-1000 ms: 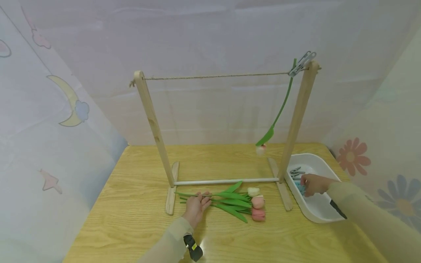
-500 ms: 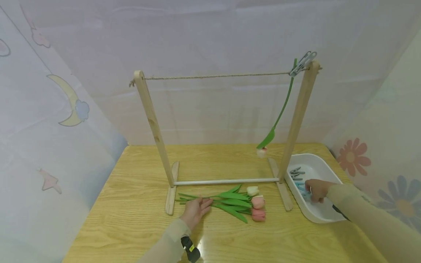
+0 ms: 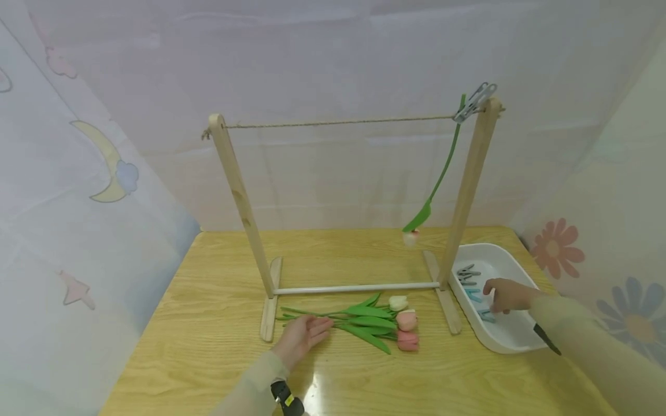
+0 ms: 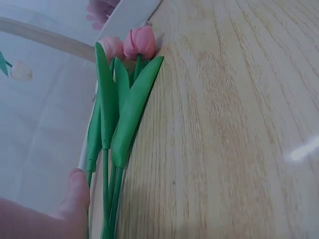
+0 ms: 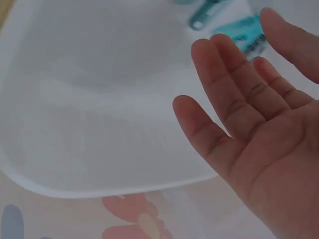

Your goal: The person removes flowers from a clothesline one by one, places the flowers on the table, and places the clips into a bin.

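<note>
In the head view my left hand lies with straight fingers against the stems of a bunch of tulips on the table. White, pale pink and deeper pink heads point right; the left wrist view shows the thumb beside the green stems. My right hand hovers over the white tray at the right. In the right wrist view its fingers are spread and hold nothing. Blue clothespins lie just left of it, with grey clothespins behind them.
A wooden frame carries a string across its top. From its right end a tulip hangs head down, held by a grey clothespin. A white bar joins the frame's feet behind the bunch.
My right hand has drawn rightward off the blue clothespins, which now show apart from each other. My left hand has slid slightly left and toward me along the stems.
</note>
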A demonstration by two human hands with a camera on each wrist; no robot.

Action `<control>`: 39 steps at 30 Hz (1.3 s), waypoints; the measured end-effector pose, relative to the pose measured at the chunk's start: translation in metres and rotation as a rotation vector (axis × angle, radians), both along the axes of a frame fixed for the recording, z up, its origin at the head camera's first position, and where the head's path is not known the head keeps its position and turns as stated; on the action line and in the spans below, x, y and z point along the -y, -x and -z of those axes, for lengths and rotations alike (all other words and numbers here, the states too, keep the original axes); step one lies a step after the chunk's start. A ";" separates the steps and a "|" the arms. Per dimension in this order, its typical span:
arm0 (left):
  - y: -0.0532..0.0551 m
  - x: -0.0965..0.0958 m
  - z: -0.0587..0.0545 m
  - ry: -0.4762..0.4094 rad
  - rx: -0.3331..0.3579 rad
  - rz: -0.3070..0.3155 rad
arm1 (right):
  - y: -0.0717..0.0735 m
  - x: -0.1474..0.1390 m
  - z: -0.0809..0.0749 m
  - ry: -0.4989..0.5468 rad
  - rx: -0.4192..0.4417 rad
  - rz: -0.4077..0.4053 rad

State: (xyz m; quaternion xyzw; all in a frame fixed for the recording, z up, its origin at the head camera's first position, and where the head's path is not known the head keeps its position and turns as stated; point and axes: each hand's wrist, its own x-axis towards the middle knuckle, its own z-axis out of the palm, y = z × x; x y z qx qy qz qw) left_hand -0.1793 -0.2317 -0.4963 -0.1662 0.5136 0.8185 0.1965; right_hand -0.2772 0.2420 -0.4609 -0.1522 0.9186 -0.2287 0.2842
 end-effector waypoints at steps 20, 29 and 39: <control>0.009 0.000 -0.040 0.201 -0.164 0.099 | -0.012 0.018 -0.089 0.086 -0.431 0.106; 0.016 0.001 -0.060 0.330 -0.263 0.089 | -0.020 0.037 -0.123 0.073 -0.538 0.139; 0.022 -0.001 -0.074 0.412 -0.357 0.089 | -0.027 0.048 -0.134 0.147 -0.572 0.184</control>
